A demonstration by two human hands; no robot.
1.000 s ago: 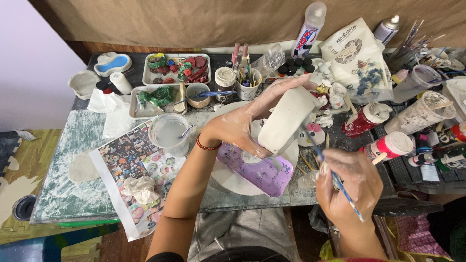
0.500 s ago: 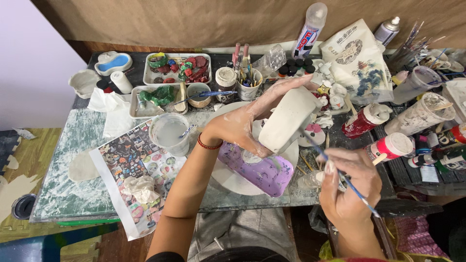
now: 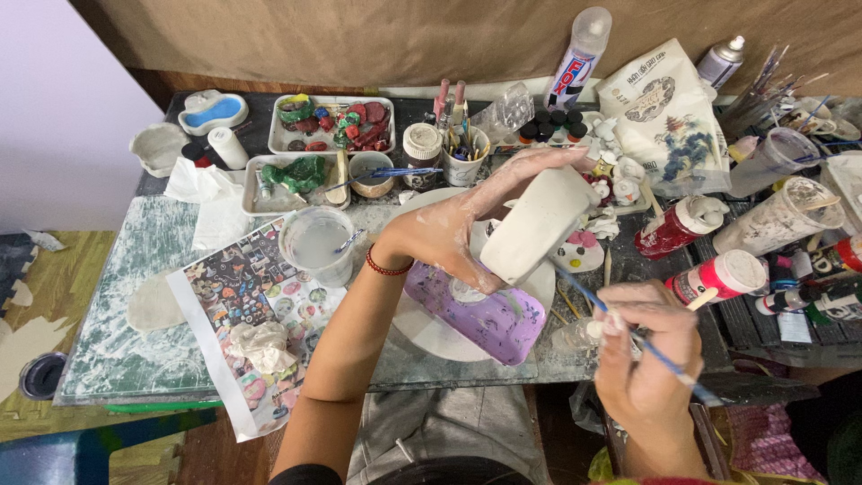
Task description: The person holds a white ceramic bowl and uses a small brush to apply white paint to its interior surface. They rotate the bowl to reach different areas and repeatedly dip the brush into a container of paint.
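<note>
Your left hand has its grip clamped on a white clay block, fingers wrapped over the top edge, thumb underneath. The block is held tilted, up off the counter, above a purple tub that sits on a white round turntable. Hand and wrist are smeared with white slip; a red bead bracelet sits on the wrist.

Your right hand has its grip closed on a blue-handled paintbrush, pen-style. The brush tip points up-left and meets the lower right edge of the block.

Around it:
- Clear cup of cloudy water just left of your left forearm, with a brush in it.
- Printed picture sheet under the cup, with a crumpled tissue on it.
- Two white trays of coloured clay bits at the back of the counter.
- Red paint bottles with white caps right of the block, well apart from it.
- Tall spray can and a printed bag at the back right.
- Pot of brushes behind the block.
</note>
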